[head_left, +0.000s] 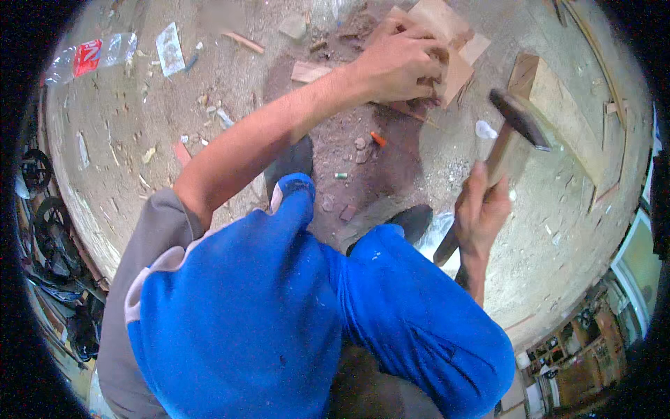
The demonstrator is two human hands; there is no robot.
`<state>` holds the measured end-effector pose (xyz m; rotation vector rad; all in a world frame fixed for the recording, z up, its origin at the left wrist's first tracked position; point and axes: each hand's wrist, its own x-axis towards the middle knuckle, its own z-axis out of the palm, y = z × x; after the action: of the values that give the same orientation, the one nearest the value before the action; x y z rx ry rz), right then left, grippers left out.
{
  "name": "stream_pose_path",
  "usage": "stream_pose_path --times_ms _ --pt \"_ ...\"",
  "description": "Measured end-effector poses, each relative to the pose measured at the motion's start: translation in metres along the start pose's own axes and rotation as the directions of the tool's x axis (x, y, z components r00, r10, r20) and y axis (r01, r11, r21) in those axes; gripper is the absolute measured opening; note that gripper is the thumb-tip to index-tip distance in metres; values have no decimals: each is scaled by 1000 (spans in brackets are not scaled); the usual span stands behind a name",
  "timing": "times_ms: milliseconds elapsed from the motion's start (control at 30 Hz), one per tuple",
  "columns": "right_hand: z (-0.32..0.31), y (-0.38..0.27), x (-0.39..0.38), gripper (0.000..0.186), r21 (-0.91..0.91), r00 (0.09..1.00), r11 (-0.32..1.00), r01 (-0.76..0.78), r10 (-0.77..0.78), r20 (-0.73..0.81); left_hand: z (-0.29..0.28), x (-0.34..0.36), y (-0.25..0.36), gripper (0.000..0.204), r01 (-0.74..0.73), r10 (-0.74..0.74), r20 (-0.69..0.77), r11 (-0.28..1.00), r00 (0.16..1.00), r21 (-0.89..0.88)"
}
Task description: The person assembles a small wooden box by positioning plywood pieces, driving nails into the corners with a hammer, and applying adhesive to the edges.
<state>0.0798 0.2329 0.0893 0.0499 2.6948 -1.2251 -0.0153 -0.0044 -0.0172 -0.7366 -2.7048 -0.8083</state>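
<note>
the person's l hand (408,66) is grasping the pale wood pieces (457,75), fingers bent over them, toward the far side of the floor (569,209); how many pcs there are i can't tell, b/c the hand covers part. the r hand (481,209) is closed round the handle of the hammer (520,120), w/ the handle's end coming out below the fist. i judge that the step in hand is knocking this wood together or into shape, but no nail is visible to me. to do it well, i would press the pcs firmly on the floor, keep l fingers away from the spot to be hit, begin w/ light taps, then strike w/ the flat face straight. the hammer's head is seen against the near end of the thick beam (565,115), which lies at the floor's r side; it could catch the swing, so pls mind it. nearer to the feet lie an orange bit (377,138) & a small green bit (340,176), and a wood offcut (310,71) is just beyond the l forearm. toward the floor's far l corner are a white sheet (169,49) & a clear wrapper (87,57), well apart from the work. loose grit under the wood may, i think, make it rock.
</note>
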Motion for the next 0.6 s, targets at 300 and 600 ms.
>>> stream_pose_path --times_ms 300,600 --pt "7 11 -7 30 -81 948 997 -11 36 317 3 5 -24 37 -231 246 231 969 941 -91" --pt "2 38 -22 24 -8 963 992 123 -117 244 2 7 6 35 -144 214 222 945 951 -294"
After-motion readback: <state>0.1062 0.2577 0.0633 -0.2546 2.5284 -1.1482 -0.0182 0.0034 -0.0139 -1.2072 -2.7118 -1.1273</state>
